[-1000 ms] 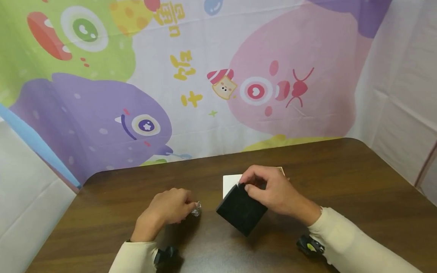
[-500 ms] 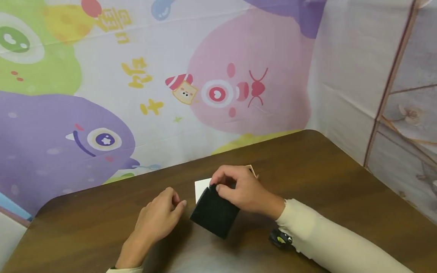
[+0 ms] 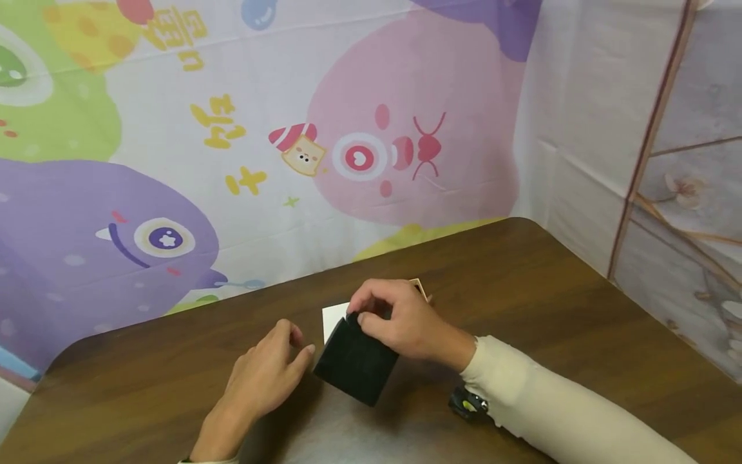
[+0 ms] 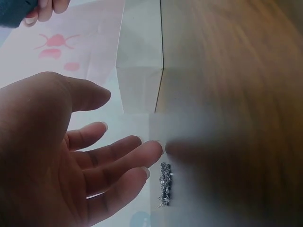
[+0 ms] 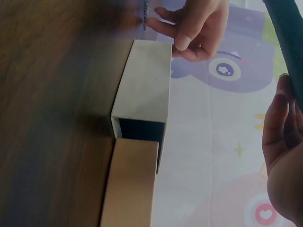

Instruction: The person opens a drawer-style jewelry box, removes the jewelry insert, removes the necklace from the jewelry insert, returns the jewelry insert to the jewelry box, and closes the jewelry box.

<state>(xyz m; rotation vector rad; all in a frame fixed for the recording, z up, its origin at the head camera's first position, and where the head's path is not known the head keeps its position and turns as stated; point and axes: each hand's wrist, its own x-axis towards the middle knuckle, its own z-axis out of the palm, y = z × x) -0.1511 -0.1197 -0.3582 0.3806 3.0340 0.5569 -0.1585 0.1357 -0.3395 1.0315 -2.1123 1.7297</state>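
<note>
My right hand pinches a flat, square black pad, like a jewelry box's foam insert, by one corner and holds it tilted above the table. My left hand is relaxed, thumb apart from the fingers, holding nothing. Just beyond its fingertips a small heap of silver chain lies on the table; the hand hides it in the head view. Behind the pad stands a white box sleeve, partly covered in the head view. A tan drawer sits at the sleeve's open end, pulled out.
The brown wooden table has a rounded far corner. A cartoon-printed cloth hangs along its back edge, and a pale patterned curtain borders the right side.
My left hand has let go of the silver chain and its fingers have loosened. The head view has turned right. My right hand keeps holding the black pad in much the same pose.
</note>
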